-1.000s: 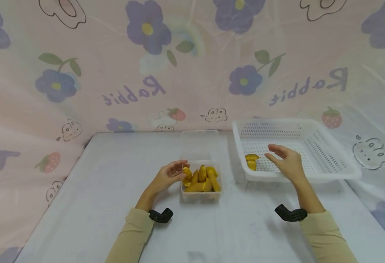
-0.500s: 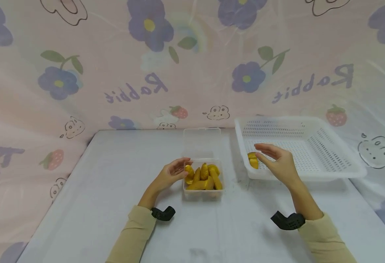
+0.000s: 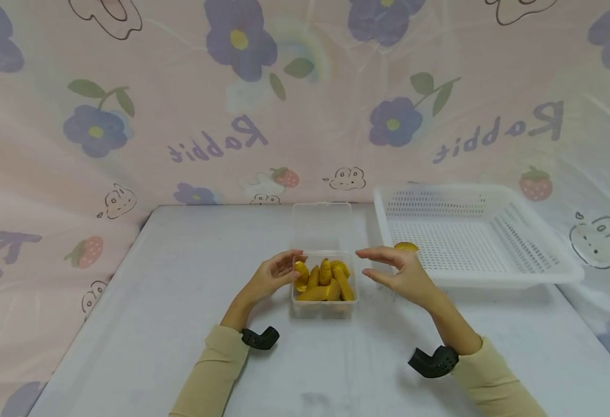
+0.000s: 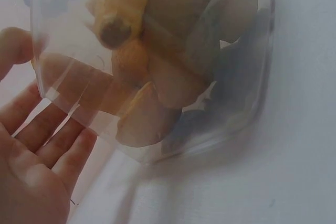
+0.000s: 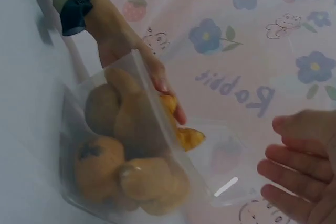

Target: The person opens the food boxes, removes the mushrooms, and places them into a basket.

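A clear plastic box [image 3: 324, 311] with its lid [image 3: 322, 225] folded back holds several yellow mushroom-shaped pieces [image 3: 316, 292]. At the box's left wall is my left hand [image 3: 267, 279], thumb and fingers extended along the rim. In the left wrist view the left fingers [image 4: 63, 145] lie against the see-through wall. My right hand [image 3: 406, 278] hangs between the box and the white basket, thumb and fingers apart with nothing between them. Its fingertips point at the box's right rim. Behind that hand, one yellow mushroom-shaped piece [image 3: 405, 247] shows in the basket, partly hidden.
The white perforated basket [image 3: 524, 277] stands at the back right of the white table [image 3: 201, 243]. A patterned cloth [image 3: 305, 116] with flowers and rabbits hangs behind the table. Each wrist carries a black camera mount [image 3: 434, 362].
My right hand has moved left from over the basket to beside the box, with nothing in its fingers. The left hand has stayed at the box.
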Demonstrator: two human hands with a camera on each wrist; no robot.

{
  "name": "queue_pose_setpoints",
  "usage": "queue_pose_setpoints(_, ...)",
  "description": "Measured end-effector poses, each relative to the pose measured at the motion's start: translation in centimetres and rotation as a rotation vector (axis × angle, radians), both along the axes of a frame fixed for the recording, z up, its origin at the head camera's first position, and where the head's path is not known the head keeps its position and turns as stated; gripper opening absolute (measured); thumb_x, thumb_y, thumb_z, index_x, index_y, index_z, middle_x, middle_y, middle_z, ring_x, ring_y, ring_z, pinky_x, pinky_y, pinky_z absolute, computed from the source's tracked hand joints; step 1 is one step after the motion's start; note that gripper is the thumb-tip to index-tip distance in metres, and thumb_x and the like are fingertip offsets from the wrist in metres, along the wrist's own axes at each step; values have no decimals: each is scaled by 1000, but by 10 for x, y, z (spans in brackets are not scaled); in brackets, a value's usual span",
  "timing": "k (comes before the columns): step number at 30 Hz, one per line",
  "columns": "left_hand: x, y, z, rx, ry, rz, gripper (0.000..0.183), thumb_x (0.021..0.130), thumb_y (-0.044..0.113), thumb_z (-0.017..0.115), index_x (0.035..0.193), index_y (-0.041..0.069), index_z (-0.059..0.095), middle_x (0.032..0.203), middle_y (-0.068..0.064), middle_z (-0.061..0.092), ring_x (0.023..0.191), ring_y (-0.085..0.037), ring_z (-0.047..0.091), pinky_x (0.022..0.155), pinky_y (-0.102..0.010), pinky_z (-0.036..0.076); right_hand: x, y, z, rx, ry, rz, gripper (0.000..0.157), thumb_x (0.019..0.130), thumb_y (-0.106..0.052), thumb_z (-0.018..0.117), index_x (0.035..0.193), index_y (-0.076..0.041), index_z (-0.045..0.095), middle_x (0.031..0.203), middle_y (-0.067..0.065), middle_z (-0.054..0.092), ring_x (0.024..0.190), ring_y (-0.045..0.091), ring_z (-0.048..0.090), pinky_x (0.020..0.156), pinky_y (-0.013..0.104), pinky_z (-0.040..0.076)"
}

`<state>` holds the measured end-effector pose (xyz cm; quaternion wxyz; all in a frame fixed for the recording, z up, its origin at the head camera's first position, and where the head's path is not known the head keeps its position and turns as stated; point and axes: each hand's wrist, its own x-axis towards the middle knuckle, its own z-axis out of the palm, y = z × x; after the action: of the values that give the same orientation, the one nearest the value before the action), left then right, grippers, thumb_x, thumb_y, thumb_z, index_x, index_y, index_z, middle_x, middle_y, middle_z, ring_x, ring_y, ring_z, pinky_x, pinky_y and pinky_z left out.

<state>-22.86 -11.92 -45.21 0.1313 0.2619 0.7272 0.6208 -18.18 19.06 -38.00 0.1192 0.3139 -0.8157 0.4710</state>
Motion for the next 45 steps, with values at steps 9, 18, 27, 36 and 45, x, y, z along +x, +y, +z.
queue_pose_setpoints(9,1,0,0,9,0,-4,55,95,18,61,142,-2,40,143,-26,48,137,-40,44,116,-32,40,-7,-29,-12,144,-87,215,30,85,-4,70,115,2,67,115,18,71,107,27,68,95,35,58)
queue_pose_setpoints(18,0,-1,-2,5,6,-6,56,96,18,60,142,-3,39,144,-25,48,139,-39,42,118,-36,38,-9,-38,-17,195,-171,252,35,83,-7,73,117,0,67,119,16,70,109,32,66,94,45,57)
queue_pose_setpoints(27,-1,-1,0,6,-8,-5,53,96,13,58,143,-3,39,144,-25,48,139,-38,42,117,-32,39,-12,-39,-22,204,-172,258,36,82,-7,74,117,-1,67,120,14,70,113,31,65,98,38,57)
queue_pose_setpoints(36,-3,0,3,-8,-3,-1,53,97,11,57,143,-5,37,144,-25,48,140,-38,42,118,-36,37,-13,-38,-21,219,-134,275,34,81,-6,75,114,-2,68,116,13,72,114,31,64,102,32,54)
queue_pose_setpoints(45,0,1,1,11,-3,-12,55,96,14,59,143,-6,37,144,-27,47,138,-41,42,117,-33,38,-19,-36,-19,353,-93,344,31,81,-4,75,111,-8,71,113,7,74,111,26,66,99,37,56)
